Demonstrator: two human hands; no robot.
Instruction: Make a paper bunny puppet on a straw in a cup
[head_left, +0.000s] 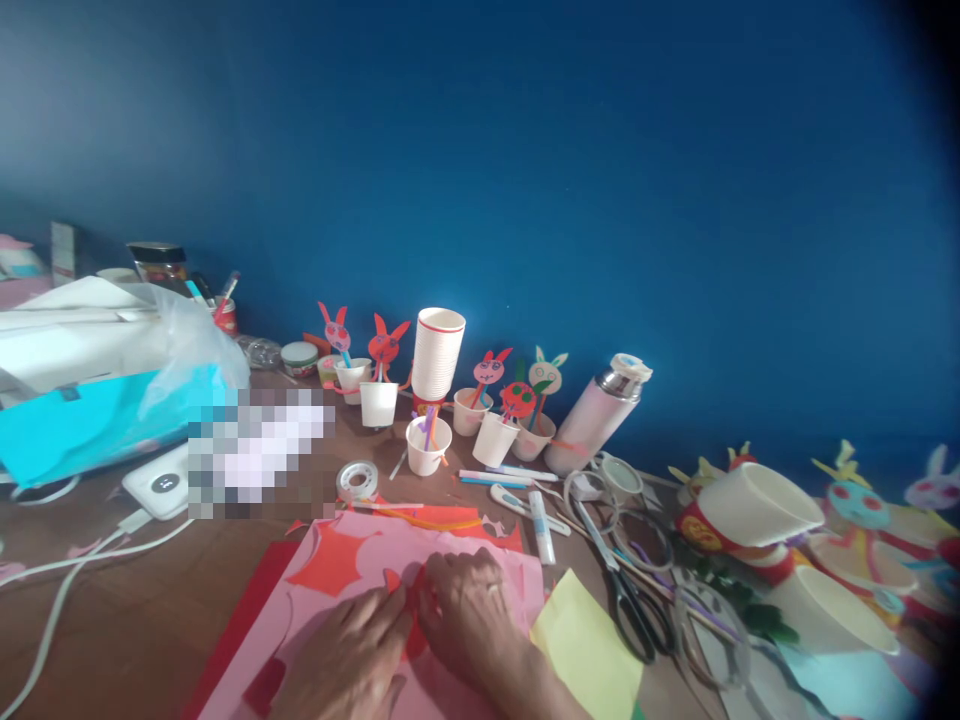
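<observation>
My left hand [349,650] and my right hand [469,615] lie close together on a pink paper sheet [457,545] at the table's near edge. Their fingertips meet over a small red paper piece [414,640], mostly hidden under them. The left fingers lie stretched and flat, touching the piece. The right fingers curl down and press on it. A red cut-out shape [330,560] lies on the pink sheet just beyond the left hand. A yellow sheet [589,650] lies to the right of my right wrist.
Black-handled scissors [626,590], a glue stick [541,525], pens and a tape roll [357,480] lie beyond the paper. Paper cups with bunny figures [379,385], a cup stack [437,352] and a thermos [596,415] stand by the blue wall. More cups [757,505] sit right; a tissue box [97,420] left.
</observation>
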